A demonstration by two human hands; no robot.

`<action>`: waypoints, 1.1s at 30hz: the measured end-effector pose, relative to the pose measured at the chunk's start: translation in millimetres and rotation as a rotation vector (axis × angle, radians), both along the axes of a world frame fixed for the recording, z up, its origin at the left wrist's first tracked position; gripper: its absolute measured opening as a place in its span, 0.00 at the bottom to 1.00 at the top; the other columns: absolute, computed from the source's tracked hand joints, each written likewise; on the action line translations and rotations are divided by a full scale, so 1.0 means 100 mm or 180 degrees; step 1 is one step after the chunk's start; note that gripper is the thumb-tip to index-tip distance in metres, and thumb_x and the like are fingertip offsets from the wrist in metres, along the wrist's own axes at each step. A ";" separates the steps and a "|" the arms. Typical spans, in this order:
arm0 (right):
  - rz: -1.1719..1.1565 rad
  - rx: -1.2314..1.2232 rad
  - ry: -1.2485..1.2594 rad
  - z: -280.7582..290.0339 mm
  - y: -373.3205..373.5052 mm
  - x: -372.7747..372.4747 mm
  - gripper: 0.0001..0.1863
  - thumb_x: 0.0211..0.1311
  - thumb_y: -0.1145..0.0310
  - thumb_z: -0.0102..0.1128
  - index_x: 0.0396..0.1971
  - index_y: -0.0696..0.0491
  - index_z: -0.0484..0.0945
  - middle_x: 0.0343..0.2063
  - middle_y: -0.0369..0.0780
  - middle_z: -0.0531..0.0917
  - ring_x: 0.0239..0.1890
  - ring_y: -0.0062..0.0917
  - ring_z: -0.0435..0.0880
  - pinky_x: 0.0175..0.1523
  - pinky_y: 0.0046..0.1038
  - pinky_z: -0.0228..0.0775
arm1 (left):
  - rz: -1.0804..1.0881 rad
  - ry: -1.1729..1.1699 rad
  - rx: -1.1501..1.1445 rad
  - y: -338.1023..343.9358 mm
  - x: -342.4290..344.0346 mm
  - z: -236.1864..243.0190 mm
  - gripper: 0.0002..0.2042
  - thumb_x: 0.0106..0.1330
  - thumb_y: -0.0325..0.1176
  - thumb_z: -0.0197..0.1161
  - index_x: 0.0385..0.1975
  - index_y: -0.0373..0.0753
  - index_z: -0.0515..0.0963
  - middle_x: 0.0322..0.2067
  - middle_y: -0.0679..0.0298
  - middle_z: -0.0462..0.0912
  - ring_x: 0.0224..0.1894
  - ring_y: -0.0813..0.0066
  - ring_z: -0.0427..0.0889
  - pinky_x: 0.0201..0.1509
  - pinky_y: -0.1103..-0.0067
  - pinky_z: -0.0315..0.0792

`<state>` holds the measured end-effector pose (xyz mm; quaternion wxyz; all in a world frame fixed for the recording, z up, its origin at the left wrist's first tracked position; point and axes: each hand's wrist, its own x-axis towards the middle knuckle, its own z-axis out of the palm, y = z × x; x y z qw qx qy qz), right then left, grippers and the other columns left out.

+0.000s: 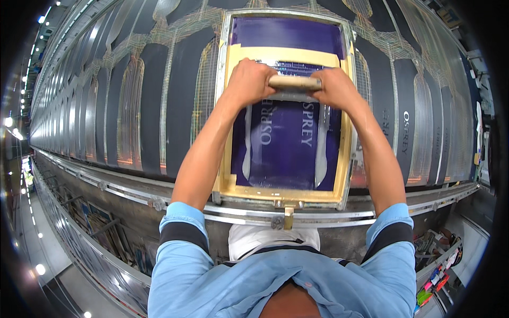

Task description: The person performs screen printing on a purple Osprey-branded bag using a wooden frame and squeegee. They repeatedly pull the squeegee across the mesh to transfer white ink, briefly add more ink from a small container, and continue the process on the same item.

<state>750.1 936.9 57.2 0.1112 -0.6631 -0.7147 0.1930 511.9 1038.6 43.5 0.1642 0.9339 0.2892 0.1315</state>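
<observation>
A metal-framed printing screen (pixel 247 28) with purple mesh, yellow tape borders and pale lettering sits in front of me on the long table. Both my hands grip a squeegee with a pale wooden handle (pixel 294 83) across the upper part of the screen. My left hand (pixel 249 80) is closed round the left end of the handle, and my right hand (pixel 331 87) is closed round its right end. The squeegee's blade is mostly hidden beneath the handle and hands. Pale grey streaks of ink (pixel 322 153) run down the screen's sides.
Dark grey cut fabric panels (pixel 151 116) cover the long table to both sides of the screen. A metal rail (pixel 339 217) runs along the near edge, with a bracket (pixel 289 214) at the frame. Coloured items (pixel 435 281) lie in a shelf at lower right.
</observation>
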 end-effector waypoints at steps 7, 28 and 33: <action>0.0285 0.0142 -0.0072 -0.08 -1.72 -0.71 0.17 0.41 0.68 0.78 0.37 0.50 0.87 0.30 0.41 0.86 0.40 0.36 0.84 0.53 0.36 0.69 | -0.0182 0.0322 -0.0130 -1.74 -0.79 0.02 0.13 0.45 0.33 0.78 0.31 0.45 0.85 0.30 0.64 0.85 0.36 0.63 0.83 0.46 0.68 0.68; -0.0142 -0.0373 0.0130 -0.04 0.81 0.45 0.22 0.48 0.64 0.80 0.43 0.57 0.88 0.33 0.52 0.89 0.38 0.45 0.90 0.47 0.37 0.80 | -0.0141 0.0377 -0.0241 0.82 0.39 0.08 0.19 0.47 0.43 0.79 0.39 0.44 0.88 0.28 0.54 0.87 0.34 0.50 0.86 0.43 0.63 0.78; -0.0191 -0.0209 0.0258 -0.06 0.73 0.39 0.20 0.47 0.65 0.80 0.40 0.56 0.88 0.30 0.51 0.88 0.36 0.45 0.89 0.45 0.38 0.79 | -0.0050 0.0260 -0.0162 0.72 0.37 0.05 0.18 0.48 0.44 0.78 0.37 0.44 0.88 0.25 0.55 0.86 0.33 0.51 0.86 0.41 0.63 0.79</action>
